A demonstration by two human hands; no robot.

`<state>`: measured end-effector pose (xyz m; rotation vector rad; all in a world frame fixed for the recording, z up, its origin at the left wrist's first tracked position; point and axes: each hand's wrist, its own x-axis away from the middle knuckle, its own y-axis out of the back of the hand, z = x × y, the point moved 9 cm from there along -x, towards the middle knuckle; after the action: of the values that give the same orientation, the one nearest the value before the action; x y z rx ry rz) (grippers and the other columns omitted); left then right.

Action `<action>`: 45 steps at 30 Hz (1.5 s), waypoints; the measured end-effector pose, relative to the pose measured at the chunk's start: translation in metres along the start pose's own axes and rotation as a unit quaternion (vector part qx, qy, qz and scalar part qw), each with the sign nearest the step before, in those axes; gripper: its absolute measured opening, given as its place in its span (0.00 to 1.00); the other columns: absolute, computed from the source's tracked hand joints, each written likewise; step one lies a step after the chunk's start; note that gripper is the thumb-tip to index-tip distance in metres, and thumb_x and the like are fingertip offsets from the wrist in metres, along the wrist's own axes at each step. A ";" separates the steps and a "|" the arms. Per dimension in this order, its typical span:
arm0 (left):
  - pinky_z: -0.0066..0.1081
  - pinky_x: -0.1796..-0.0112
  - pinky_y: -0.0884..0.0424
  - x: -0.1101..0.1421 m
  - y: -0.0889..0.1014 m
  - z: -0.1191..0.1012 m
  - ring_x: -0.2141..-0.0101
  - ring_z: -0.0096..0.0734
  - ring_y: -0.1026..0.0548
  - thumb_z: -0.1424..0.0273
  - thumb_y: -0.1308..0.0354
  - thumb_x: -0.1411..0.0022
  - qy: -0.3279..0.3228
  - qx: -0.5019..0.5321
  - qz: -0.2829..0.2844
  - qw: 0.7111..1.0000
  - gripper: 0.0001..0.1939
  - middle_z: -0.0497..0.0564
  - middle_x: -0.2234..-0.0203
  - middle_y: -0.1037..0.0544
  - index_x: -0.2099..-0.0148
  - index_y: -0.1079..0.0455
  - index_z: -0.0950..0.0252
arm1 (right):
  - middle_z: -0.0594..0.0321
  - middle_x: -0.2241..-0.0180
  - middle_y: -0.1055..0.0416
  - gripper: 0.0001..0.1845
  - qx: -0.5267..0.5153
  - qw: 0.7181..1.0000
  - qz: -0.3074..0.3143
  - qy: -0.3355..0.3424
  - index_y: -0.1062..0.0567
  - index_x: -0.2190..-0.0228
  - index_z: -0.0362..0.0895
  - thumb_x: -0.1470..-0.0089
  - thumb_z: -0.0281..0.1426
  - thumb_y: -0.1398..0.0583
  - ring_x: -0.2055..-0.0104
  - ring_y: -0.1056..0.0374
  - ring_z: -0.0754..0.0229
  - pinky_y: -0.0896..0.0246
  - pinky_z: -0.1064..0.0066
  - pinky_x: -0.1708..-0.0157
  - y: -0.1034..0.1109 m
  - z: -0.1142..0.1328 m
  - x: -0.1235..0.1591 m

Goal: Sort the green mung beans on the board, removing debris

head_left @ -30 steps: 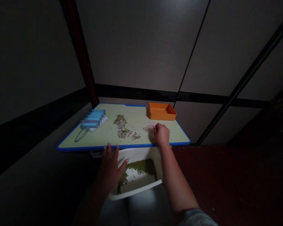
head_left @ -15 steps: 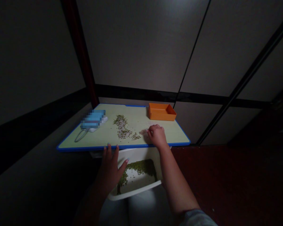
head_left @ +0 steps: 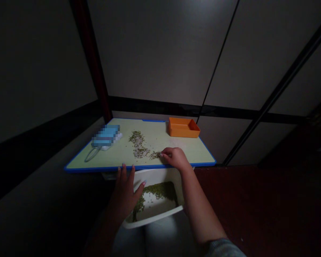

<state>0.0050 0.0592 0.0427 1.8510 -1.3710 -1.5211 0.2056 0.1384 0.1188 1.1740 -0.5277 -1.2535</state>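
Small green grains, perhaps mung beans, lie in a loose patch [head_left: 141,152] on the pale green tabletop [head_left: 112,155], with a smaller cluster [head_left: 154,155] to its right. My right hand [head_left: 175,157] is over the tabletop, fingers curled and tips pinched together at the right edge of that cluster. Whatever sits between those fingertips is too small to make out. Below the table's blue front edge is a white tub [head_left: 163,215] with many green grains [head_left: 160,189] inside. My left hand [head_left: 125,194] spreads its fingers over the tub's left side, fingertips reaching the table edge.
At the back right corner of the table stands an orange open box [head_left: 184,132]. A blurred blue object [head_left: 106,135] with a grey loop lies on the left. Dark panelled walls [head_left: 160,53] rise behind the table, and a reddish floor [head_left: 243,200] shows at right.
My right hand has moved left across the tabletop, from bare surface to the small cluster of grains. My left hand and the tub have stayed in place.
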 end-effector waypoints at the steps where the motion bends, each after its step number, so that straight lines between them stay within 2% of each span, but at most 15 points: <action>1: 0.56 0.42 0.43 0.000 0.000 0.000 0.35 0.59 0.56 0.56 0.50 0.40 -0.001 0.000 -0.002 1.000 0.34 0.72 0.35 0.52 0.37 0.44 0.70 | 0.62 0.62 0.21 0.12 -0.004 1.000 0.002 0.009 0.21 0.61 0.47 0.42 0.36 0.42 0.61 0.27 0.62 0.42 0.76 0.64 -0.001 0.001 0.000; 5: 0.56 0.42 0.43 0.001 0.000 0.000 0.35 0.58 0.56 0.56 0.49 0.40 -0.002 0.002 -0.004 1.000 0.35 0.71 0.34 0.53 0.36 0.45 0.69 | 0.63 0.61 0.21 0.13 0.018 1.000 0.018 0.006 0.20 0.59 0.50 0.41 0.37 0.43 0.60 0.27 0.61 0.41 0.75 0.64 -0.001 0.003 0.000; 12: 0.55 0.42 0.44 -0.002 0.001 -0.001 0.35 0.58 0.56 0.55 0.49 0.41 0.012 0.001 0.009 1.000 0.35 0.72 0.35 0.52 0.37 0.43 0.71 | 0.61 0.61 0.21 0.15 0.122 0.991 0.033 -0.030 0.20 0.59 0.52 0.40 0.40 0.45 0.61 0.27 0.58 0.43 0.73 0.66 0.001 0.005 -0.001; 20: 0.56 0.42 0.43 -0.001 -0.002 0.003 0.34 0.57 0.57 0.54 0.51 0.41 0.003 -0.003 0.005 1.000 0.35 0.70 0.34 0.52 0.37 0.43 0.71 | 0.58 0.62 0.22 0.18 0.164 0.976 -0.004 -0.141 0.21 0.60 0.52 0.38 0.41 0.49 0.61 0.28 0.58 0.42 0.73 0.66 0.008 -0.026 0.000; 28: 0.57 0.42 0.44 -0.003 -0.004 0.006 0.35 0.58 0.55 0.53 0.52 0.41 0.020 -0.003 0.011 1.000 0.36 0.73 0.35 0.50 0.38 0.41 0.73 | 0.59 0.62 0.22 0.17 0.112 0.967 -0.061 -0.222 0.22 0.57 0.53 0.38 0.39 0.49 0.61 0.28 0.59 0.44 0.73 0.66 0.013 -0.055 0.001; 34: 0.57 0.41 0.46 -0.002 -0.007 0.015 0.34 0.57 0.57 0.52 0.53 0.41 0.014 0.003 -0.004 1.000 0.36 0.70 0.34 0.52 0.37 0.42 0.71 | 0.61 0.65 0.23 0.17 0.059 0.940 -0.186 -0.280 0.23 0.58 0.51 0.37 0.37 0.51 0.66 0.31 0.59 0.49 0.73 0.70 0.033 -0.070 0.013; 37: 0.57 0.41 0.47 -0.002 -0.016 0.022 0.34 0.60 0.59 0.51 0.52 0.42 0.004 0.009 0.020 1.000 0.38 0.68 0.33 0.56 0.37 0.44 0.70 | 0.62 0.66 0.23 0.16 0.029 0.929 -0.229 -0.289 0.24 0.59 0.50 0.37 0.37 0.51 0.67 0.32 0.60 0.50 0.73 0.71 0.038 -0.072 0.017; 41: 0.57 0.40 0.48 -0.003 -0.021 0.030 0.34 0.60 0.60 0.51 0.51 0.42 0.008 0.008 0.029 1.000 0.38 0.68 0.33 0.58 0.36 0.45 0.70 | 0.63 0.67 0.24 0.16 -0.004 0.918 -0.260 -0.299 0.26 0.59 0.48 0.36 0.35 0.52 0.67 0.33 0.60 0.50 0.74 0.71 0.040 -0.073 0.020; 45: 0.58 0.41 0.48 -0.002 -0.018 0.027 0.34 0.60 0.60 0.52 0.51 0.42 -0.004 0.008 0.027 1.000 0.38 0.69 0.33 0.57 0.36 0.45 0.69 | 0.61 0.67 0.25 0.20 -0.046 0.914 -0.253 -0.313 0.29 0.58 0.45 0.34 0.35 0.59 0.66 0.32 0.61 0.48 0.75 0.70 0.038 -0.076 0.022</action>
<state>-0.0109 0.0769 0.0206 1.8040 -1.4279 -1.4962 0.2932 0.1430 0.1180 0.8309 -0.6384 -2.1102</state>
